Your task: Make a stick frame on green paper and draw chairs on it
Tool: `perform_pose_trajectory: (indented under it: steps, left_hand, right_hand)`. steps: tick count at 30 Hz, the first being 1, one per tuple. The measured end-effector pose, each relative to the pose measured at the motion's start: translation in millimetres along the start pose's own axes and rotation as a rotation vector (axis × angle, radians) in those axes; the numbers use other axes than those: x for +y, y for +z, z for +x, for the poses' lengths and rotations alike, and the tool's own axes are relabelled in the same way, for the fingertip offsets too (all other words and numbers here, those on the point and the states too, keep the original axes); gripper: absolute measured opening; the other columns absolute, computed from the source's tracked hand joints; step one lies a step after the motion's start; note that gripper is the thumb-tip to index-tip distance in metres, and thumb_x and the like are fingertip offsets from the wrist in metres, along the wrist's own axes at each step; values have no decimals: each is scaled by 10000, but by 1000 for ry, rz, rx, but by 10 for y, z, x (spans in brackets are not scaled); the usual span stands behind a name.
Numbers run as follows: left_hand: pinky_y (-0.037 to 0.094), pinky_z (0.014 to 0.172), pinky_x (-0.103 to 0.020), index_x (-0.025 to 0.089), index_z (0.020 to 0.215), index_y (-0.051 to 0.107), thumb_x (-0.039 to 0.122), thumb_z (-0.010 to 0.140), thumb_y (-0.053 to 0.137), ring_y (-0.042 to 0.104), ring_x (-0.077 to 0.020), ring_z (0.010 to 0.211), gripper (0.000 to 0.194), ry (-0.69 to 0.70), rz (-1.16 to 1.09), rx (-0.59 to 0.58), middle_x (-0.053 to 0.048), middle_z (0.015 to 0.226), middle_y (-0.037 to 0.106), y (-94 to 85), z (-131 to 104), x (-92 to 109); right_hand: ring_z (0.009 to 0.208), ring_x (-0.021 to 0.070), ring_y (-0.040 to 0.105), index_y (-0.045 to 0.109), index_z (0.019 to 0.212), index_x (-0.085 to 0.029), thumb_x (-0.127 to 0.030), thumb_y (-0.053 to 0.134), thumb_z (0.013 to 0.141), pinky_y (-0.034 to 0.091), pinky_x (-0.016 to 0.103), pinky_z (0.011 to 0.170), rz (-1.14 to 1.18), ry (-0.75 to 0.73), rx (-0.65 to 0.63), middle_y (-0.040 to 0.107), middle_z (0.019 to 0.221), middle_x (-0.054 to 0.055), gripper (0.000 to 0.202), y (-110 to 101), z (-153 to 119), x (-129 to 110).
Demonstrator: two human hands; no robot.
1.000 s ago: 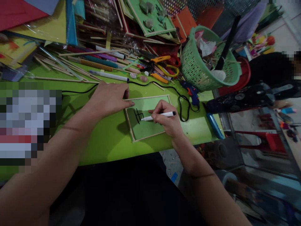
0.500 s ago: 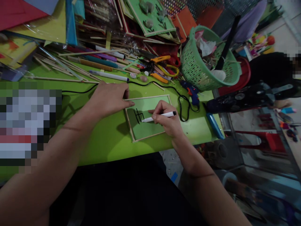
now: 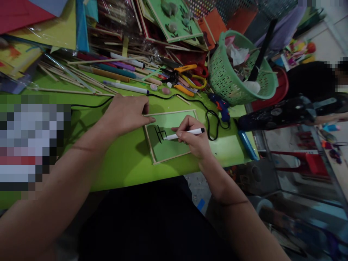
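Observation:
A green panel (image 3: pixel 174 148) edged with thin wooden sticks lies on the green table (image 3: pixel 116 163). Black strokes (image 3: pixel 160 134) are drawn on its left part. My right hand (image 3: pixel 193 137) is closed around a white marker (image 3: pixel 174 136) with a black end, its tip touching the panel by the strokes. At the panel's upper left corner rests my left hand (image 3: pixel 130 114), fingers spread, the thumb on the stick frame. It holds nothing.
Behind the hands lie loose sticks (image 3: pixel 73 74), pens, orange-handled pliers (image 3: pixel 186 67) and a black cord (image 3: pixel 174 96). A blue glue gun (image 3: pixel 223 108) and a green basket (image 3: pixel 225 72) stand at the right. A dark sleeve (image 3: pixel 277 112) of another person reaches in there.
The marker in my right hand has shifted very slightly, its tip a little higher. My left hand has stayed in place.

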State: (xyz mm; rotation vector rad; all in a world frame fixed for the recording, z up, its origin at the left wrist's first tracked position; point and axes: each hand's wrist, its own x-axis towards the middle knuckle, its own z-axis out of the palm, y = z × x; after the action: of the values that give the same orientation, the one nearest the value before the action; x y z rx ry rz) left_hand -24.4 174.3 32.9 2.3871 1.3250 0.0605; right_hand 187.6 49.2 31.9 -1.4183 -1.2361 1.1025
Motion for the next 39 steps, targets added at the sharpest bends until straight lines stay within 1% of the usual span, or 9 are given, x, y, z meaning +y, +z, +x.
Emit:
perform_pose_trajectory:
  steps: [7, 12, 15, 18, 20, 24, 30, 35, 39]
  left_hand:
    - [429, 982, -510, 250, 997, 650, 558, 852, 659, 706, -372, 1042, 341, 2, -28, -5, -93, 993, 770, -1, -5, -6]
    - [430, 968, -517, 254, 981, 647, 579, 845, 651, 706, -376, 1023, 353, 1, -28, -8, -93, 984, 768, -9, 1, -2]
    - [434, 964, -502, 254, 978, 649, 568, 834, 665, 705, -371, 1034, 346, -12, -31, -12, -91, 995, 770, -4, 6, -2]
    - [431, 972, -510, 245, 995, 654, 565, 841, 652, 703, -382, 1044, 355, -4, -31, -8, -95, 1009, 769, 0, 5, -4]
    - [426, 982, -514, 244, 1001, 656, 568, 846, 650, 702, -385, 1053, 360, 4, -31, -5, -98, 1017, 769, -5, -2, -1]
    - [429, 960, -519, 238, 1013, 655, 558, 862, 629, 699, -378, 1052, 356, 3, -8, -22, -105, 1031, 770, -28, -19, 12]
    - [428, 941, -508, 242, 1002, 679, 615, 851, 621, 686, -351, 1052, 406, 15, -20, 18, -63, 996, 756, 16, -6, -21]
    - [425, 954, -509, 246, 994, 676, 550, 819, 666, 708, -384, 1062, 351, -6, -54, 14, -98, 1031, 773, 30, 7, -25]
    - [432, 962, -526, 243, 1022, 686, 556, 832, 643, 711, -408, 1081, 369, 2, -44, -1, -112, 1048, 775, 8, 0, -9]
  right_hand:
    - [653, 160, 602, 582, 674, -267, -276, 741, 721, 604, 463, 941, -44, 31, 3, 565, 586, -70, 166, -3, 9, -26]
    - [609, 142, 549, 563, 661, -268, -267, 729, 703, 610, 458, 941, -40, 26, -11, 548, 582, -78, 171, 3, 7, -21]
    - [583, 137, 522, 583, 707, -264, -290, 745, 749, 604, 400, 810, -12, 7, -3, 548, 582, -77, 169, -17, 6, 18]
    - [590, 138, 537, 635, 807, -257, -364, 782, 811, 511, 315, 616, 33, -27, 33, 606, 644, -58, 182, -45, 21, 65]
    - [626, 139, 572, 665, 863, -253, -406, 810, 816, 462, 287, 569, 22, -39, 56, 654, 715, -39, 216, -55, 36, 82]
    - [646, 136, 590, 671, 877, -247, -448, 821, 825, 463, 274, 576, -31, -14, 56, 684, 748, -25, 256, -45, 60, 78]
    - [598, 126, 547, 639, 817, -244, -408, 799, 809, 426, 273, 550, -70, 11, 50, 684, 701, -28, 229, -9, 67, 33]
    - [574, 116, 516, 631, 797, -242, -380, 786, 804, 392, 272, 540, -86, -6, 39, 677, 680, -35, 208, 15, 74, -8]
    - [573, 114, 514, 630, 793, -243, -386, 783, 802, 391, 275, 544, -95, -15, 31, 674, 677, -38, 210, 22, 76, -20]
